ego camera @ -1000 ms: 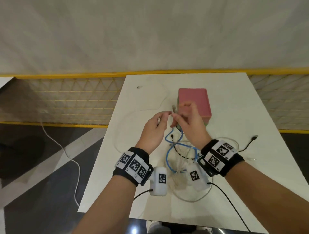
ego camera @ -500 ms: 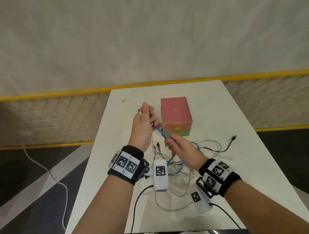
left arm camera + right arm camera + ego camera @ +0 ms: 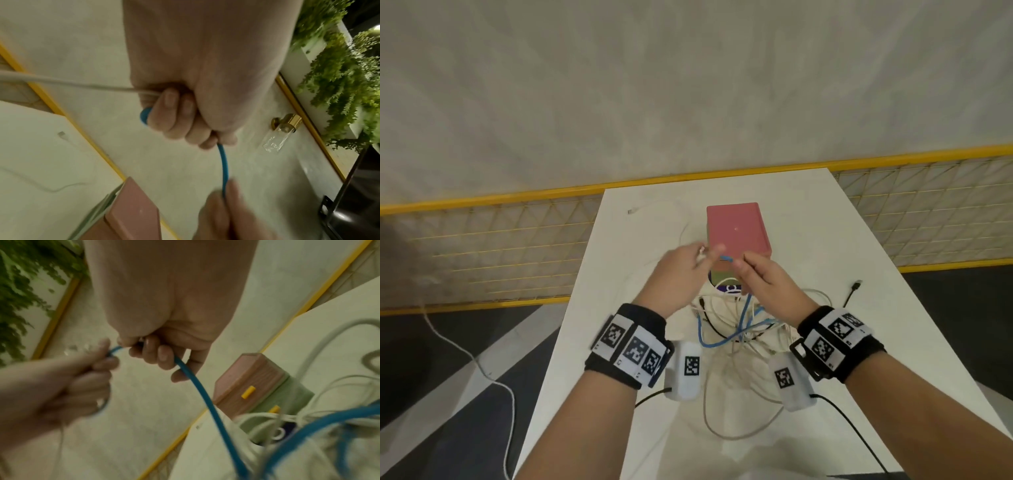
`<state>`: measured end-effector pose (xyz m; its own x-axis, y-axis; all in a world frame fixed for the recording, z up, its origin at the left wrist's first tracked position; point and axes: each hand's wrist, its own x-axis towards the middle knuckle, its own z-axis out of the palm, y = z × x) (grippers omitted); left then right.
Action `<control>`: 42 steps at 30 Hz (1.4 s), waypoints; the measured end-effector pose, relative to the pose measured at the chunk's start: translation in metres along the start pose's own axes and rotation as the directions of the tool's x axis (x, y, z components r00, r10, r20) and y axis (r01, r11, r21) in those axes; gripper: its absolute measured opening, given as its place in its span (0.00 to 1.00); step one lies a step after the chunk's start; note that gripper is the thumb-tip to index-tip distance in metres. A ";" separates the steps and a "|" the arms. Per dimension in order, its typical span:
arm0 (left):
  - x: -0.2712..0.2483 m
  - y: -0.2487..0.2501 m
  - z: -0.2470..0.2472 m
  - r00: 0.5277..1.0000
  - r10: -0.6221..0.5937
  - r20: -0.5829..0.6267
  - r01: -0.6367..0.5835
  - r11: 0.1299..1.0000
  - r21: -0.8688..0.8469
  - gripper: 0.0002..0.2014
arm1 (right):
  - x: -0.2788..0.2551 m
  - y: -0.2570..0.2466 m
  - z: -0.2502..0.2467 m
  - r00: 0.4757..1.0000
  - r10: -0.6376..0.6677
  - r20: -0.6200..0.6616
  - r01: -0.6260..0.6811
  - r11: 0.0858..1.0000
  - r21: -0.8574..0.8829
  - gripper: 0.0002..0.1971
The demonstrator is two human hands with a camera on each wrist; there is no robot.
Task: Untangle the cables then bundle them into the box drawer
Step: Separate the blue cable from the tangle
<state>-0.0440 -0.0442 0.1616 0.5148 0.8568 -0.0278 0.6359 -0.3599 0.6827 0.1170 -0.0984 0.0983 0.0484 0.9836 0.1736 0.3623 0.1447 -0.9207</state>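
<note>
Both grips, left hand [image 3: 681, 274] and right hand [image 3: 767, 281], curled round thin blue cable [image 3: 748, 305]; tangled below.

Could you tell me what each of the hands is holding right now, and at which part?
Both grip the blue cable: the left hand near its end, with a white cable too; the right hand slightly further along, above the tangle.
</note>
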 end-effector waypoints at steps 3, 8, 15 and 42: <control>0.008 -0.003 -0.023 0.931 -0.043 -0.363 0.008 0.995 -0.096 0.21 | -0.014 0.028 0.006 0.992 0.101 0.070 -0.100 0.995 -0.023 0.14; 0.012 -0.014 -0.011 0.939 -0.057 -0.338 0.049 0.998 -0.034 0.14 | -0.023 0.045 0.011 0.987 0.160 0.022 -0.156 0.982 -0.102 0.16; -0.011 -0.007 0.035 0.932 0.284 -0.228 -0.293 0.956 -0.010 0.34 | -0.012 0.029 0.010 0.995 0.091 -0.046 -0.098 0.979 -0.181 0.17; 0.006 -0.018 0.040 0.991 0.132 0.000 -0.132 0.989 0.072 0.17 | -0.017 0.009 0.009 0.999 -0.013 0.030 0.015 0.997 -0.075 0.10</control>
<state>-0.0292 -0.0473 0.1200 0.5943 0.8018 0.0627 0.6023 -0.4954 0.6260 0.1112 -0.1133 0.0844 0.0159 0.9844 0.1751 0.4317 0.1512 -0.8892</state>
